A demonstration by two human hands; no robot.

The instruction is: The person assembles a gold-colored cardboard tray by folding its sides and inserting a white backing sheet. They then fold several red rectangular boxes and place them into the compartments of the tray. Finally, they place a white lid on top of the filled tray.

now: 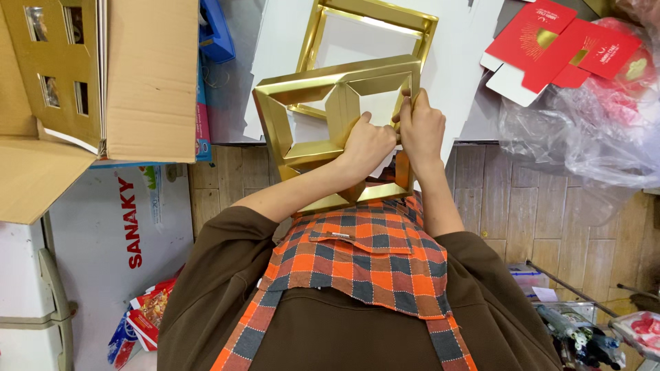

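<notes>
Both hands hold a gold cardboard frame [337,130] upright above the checked apron [364,254]. The left hand [368,145] pinches its inner divider; the right hand [421,130] grips the right edge, fingers closed. A second gold frame [371,41] lies just behind, cardboard box [148,75] well left.

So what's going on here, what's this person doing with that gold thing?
A person in a brown top and orange checked apron holds a gold cardboard box insert up in front of them with both hands. The left hand and right hand grip it side by side at its right-hand part, fingers pressed on the folded card. Behind it, another gold frame lies on white sheets. Flat red cartons lie to the right, and an open brown cardboard box stands to the left.
</notes>
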